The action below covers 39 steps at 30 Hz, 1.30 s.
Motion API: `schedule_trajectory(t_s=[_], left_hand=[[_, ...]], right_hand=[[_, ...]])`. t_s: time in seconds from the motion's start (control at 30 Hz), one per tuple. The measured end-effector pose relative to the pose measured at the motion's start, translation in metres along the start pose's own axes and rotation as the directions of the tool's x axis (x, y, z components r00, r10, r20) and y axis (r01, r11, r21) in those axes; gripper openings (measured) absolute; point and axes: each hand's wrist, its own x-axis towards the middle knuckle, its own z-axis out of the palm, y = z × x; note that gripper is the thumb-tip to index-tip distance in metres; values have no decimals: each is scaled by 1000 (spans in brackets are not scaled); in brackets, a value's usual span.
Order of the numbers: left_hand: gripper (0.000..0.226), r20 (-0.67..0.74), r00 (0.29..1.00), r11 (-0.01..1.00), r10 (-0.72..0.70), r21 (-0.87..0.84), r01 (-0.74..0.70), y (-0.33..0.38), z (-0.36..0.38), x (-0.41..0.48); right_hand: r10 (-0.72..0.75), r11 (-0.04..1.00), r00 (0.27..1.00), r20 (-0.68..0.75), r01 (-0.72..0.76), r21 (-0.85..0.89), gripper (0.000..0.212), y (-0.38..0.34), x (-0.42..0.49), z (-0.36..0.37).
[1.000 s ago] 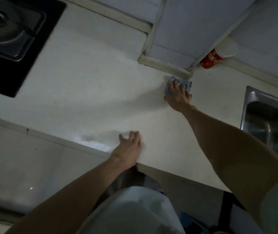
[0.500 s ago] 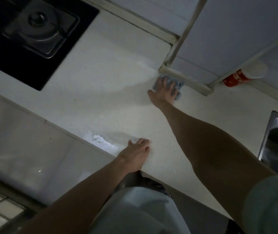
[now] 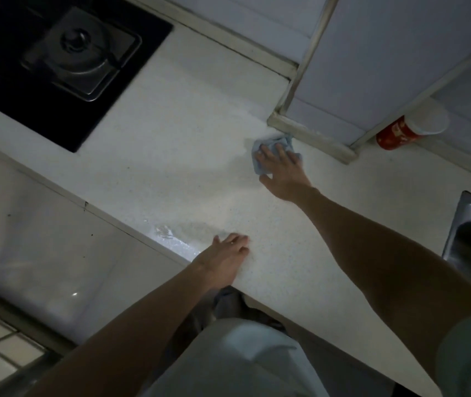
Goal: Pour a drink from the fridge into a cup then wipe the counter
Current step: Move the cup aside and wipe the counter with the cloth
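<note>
Basically right hand [image 3: 281, 170] presses the cloth [image 3: 258, 149] down with flat, spread fingers by the counter's [image 3: 171, 167] back edge to wipe, while left hand [image 3: 225, 250] rests open, holding nothing, on the front edge, probably bracing that reach.

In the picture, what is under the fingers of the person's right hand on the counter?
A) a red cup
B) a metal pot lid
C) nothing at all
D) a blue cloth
D: the right hand lies with its fingers flat on a blue cloth, pressing it on the counter near the corner of the wall.
</note>
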Motion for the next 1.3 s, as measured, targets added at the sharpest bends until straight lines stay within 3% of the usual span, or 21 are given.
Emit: schedule_trajectory(t_s=[0.17,0.27,0.37,0.53,0.63,0.8,1.03,1.13,1.3], left_hand=[[55,3,1000,1000,-10,-1,10,3,-2,-2],[52,5,1000,1000,-11,5,11,3,-5,-2],[52,1,1000,1000,-18,-7,18,4,-6,-3],[53,-8,999,999,-41,-11,41,5,5,3],[53,-7,999,999,-50,-15,50,4,9,6],[57,-23,999,999,-30,25,30,3,12,5],[61,-44,999,991,-5,135,11,2,17,-2],[63,-40,999,985,7,170,0,2,18,-7],[65,-105,990,975,95,210,-72,-10,27,-21]], right_hand=[[83,995,991,-101,-78,54,61,43,-62,24],[233,970,963,-135,-220,107,60,57,-88,34],[406,904,903,-142,-375,205,60,46,-87,35],[685,680,728,-29,-625,383,66,3,-41,32],[629,717,777,20,-589,373,69,-18,-18,22],[272,940,962,-18,-262,220,76,-57,-13,24],[-102,995,991,-83,103,5,61,-65,-52,49],[-79,997,988,-130,81,11,53,-46,-81,60],[157,981,974,-165,-134,139,57,-36,-136,79]])
